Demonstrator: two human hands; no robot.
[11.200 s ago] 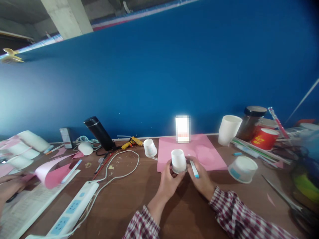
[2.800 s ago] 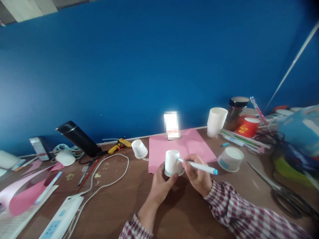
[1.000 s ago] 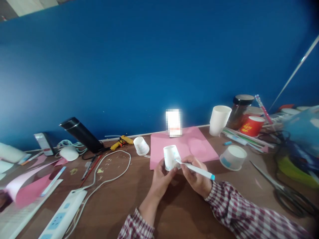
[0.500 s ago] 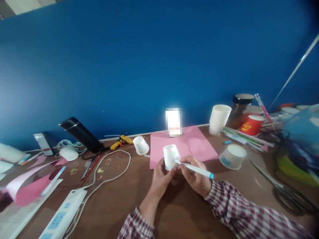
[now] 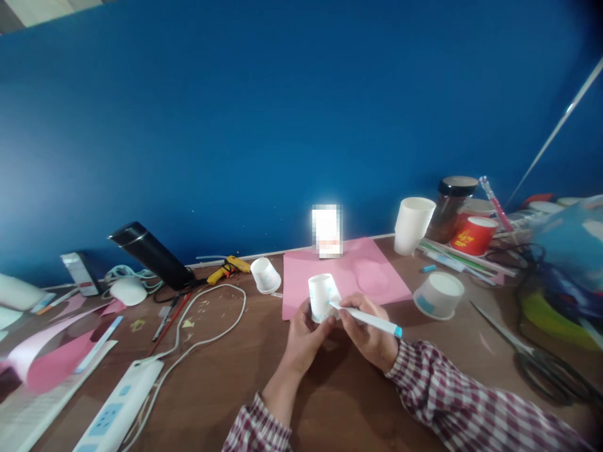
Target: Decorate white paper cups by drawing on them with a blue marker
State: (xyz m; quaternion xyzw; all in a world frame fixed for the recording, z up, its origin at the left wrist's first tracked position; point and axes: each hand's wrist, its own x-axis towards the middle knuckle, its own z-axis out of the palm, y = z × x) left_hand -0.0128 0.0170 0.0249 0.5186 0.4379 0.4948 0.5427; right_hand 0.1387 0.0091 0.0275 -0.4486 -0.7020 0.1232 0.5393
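Note:
My left hand is closed around the lower part of a small white paper cup, which carries light blue marks on its side. Between the fingers of my right hand is a white marker with a blue end, its tip at the cup's side. Under and behind the cup lies a sheet of pink paper. Another small paper cup with faint marks is tilted to the left of the sheet. On the right sits an upturned white cup with a blue patch, near a small blue cap.
Scissors lie on the right. Stacked white cups, a dark-lidded jar and a red cup stand behind. A blurred bright screen faces me. Leftward are a power strip, a white cable and a yellow tool.
The view has shifted very slightly. Both hands, the cup and the marker keep almost the same position.

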